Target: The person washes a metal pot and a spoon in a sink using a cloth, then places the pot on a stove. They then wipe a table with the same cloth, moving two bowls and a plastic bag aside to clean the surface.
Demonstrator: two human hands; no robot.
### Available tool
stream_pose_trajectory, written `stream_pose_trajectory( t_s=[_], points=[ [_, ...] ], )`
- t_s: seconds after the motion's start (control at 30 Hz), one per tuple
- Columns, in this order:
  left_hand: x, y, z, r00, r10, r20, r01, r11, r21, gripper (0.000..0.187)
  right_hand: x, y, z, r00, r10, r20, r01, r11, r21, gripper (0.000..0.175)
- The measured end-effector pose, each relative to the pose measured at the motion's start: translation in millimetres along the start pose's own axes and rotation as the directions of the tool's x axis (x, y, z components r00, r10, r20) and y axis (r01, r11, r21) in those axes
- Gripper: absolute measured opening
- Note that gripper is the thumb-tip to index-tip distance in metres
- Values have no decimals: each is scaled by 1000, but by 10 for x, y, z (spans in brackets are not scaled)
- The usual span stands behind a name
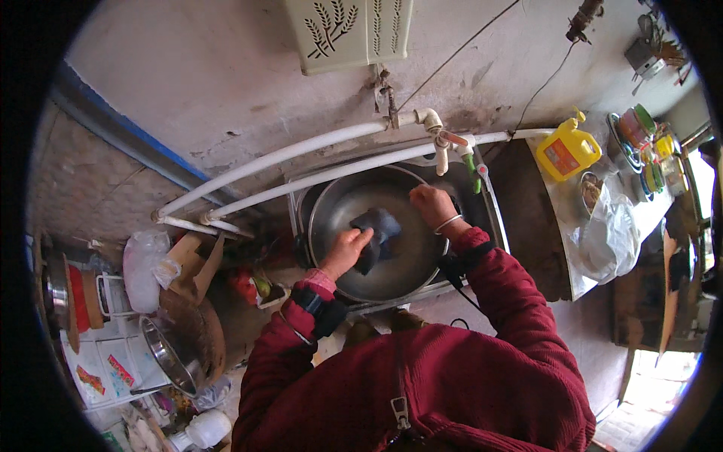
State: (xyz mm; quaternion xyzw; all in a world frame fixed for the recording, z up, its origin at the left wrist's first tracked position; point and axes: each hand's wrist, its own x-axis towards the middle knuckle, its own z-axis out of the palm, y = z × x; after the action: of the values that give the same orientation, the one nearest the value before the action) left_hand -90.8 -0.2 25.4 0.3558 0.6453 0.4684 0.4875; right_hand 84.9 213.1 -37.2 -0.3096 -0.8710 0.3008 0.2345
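Observation:
A large round metal pan (339, 198) sits in a sink (500, 229) below a white tap (442, 161). My left hand (345, 251) pinches the edge of a dark, bunched cloth (384, 226) over the pan's inside. My right hand (434, 206) is curled at the pan's upper right rim, apart from the cloth; whether its fingers hold anything is hidden. A light-coloured bangle circles my right wrist.
White pipes (316, 175) run along the wall behind the sink. On the right counter stand a yellow jug (567, 150), a white plastic bag (610, 237) and several jars. A steel basin (169, 356) and a cardboard box (195, 265) are at the left.

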Motion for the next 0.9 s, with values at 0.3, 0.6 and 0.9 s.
stream_pose_trajectory(
  t_s=[0.3,0.6,0.9],
  points=[
    [-16,-67,-189,984,-177,0,119,659,-743,30,-1005,561,940,603,-506,617,770,571,-285,11],
    [-86,6,-175,988,-152,3,91,581,-809,28,-821,302,963,810,-9,586,-508,490,708,24],
    [-201,129,-138,996,-81,35,76,586,-807,31,-722,-131,626,717,87,692,-680,309,665,25]
  ],
)
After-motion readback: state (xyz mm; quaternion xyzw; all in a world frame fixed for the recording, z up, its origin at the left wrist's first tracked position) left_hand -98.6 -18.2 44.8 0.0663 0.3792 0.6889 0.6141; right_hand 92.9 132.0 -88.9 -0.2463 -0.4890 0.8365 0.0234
